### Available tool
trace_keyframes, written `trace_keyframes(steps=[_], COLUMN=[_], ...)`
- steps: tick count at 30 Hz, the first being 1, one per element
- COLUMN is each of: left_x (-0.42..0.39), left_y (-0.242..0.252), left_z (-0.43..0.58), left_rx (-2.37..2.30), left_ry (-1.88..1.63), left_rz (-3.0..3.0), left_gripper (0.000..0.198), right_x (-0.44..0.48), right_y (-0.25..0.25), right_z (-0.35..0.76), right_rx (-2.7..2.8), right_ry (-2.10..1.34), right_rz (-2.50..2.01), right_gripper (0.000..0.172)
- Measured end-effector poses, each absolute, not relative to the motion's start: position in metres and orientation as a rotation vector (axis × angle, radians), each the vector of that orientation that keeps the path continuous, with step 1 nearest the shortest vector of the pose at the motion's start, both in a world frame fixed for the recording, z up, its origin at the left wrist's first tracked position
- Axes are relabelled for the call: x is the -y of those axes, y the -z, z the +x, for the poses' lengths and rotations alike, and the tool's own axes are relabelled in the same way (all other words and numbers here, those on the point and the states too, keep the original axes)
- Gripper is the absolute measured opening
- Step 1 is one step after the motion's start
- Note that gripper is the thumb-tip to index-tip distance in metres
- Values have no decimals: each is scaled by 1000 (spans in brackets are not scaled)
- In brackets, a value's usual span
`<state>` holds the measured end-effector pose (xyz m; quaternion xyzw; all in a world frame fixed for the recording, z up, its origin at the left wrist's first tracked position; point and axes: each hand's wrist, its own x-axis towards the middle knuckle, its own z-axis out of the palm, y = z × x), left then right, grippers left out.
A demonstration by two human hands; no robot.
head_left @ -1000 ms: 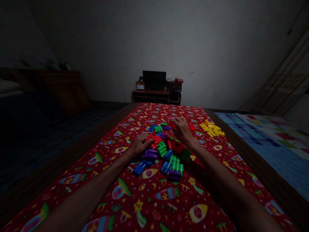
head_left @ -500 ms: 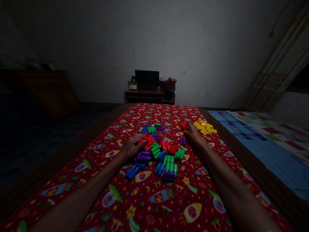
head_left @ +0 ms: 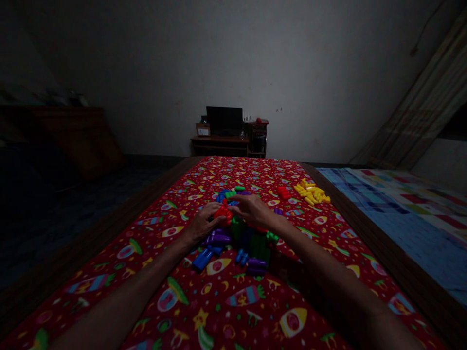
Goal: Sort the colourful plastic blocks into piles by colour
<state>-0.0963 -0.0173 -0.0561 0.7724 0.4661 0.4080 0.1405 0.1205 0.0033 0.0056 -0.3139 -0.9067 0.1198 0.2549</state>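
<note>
Red plastic toy blocks [head_left: 223,212] lie under the fingers and thumb of my left hand [head_left: 204,224], which is closed around one at the left of the pile. From the right, my right hand [head_left: 253,210] reaches over the pile; its fingertips are beside the same red blocks, fingers and thumb apart. Below my left hand sit purple blocks [head_left: 218,238] and a blue block [head_left: 202,260]. In the shadow of my right hand are green blocks, partly hidden. Another purple block [head_left: 257,266] lies at the near edge of the pile.
A yellow block heap [head_left: 313,192] and a small red block group [head_left: 283,192] lie to the right on the red patterned cloth [head_left: 233,316]. Beyond the cloth stands a desk with a monitor [head_left: 224,120]. A blue checked sheet [head_left: 368,214] is at the right.
My right hand has moved left from the red blocks beside the yellow heap to the pile, leaving those red blocks on the cloth. My left hand has stayed nearly in place.
</note>
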Motion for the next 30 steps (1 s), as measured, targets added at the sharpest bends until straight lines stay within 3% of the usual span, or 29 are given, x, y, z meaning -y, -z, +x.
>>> trace_keyframes(steps=[6, 15, 20, 30], left_x=[18, 23, 22, 16], left_y=[54, 51, 50, 55], left_z=[-94, -88, -91, -95], left_rx=[-1250, -1373, -1393, -1460], left_ry=[-1186, -1176, -1238, -1302], left_rz=[2294, 2210, 2107, 2026], left_gripper=[37, 41, 42, 47], right_x=[5, -64, -75, -15], right_y=[10, 3, 9, -20], right_z=[100, 185, 210, 141], right_rx=[2453, 2016, 1946, 2794], right_ry=[-322, -6, 125, -200], right_rz=[-715, -1491, -1682, -1211], right_gripper=[21, 23, 29, 22])
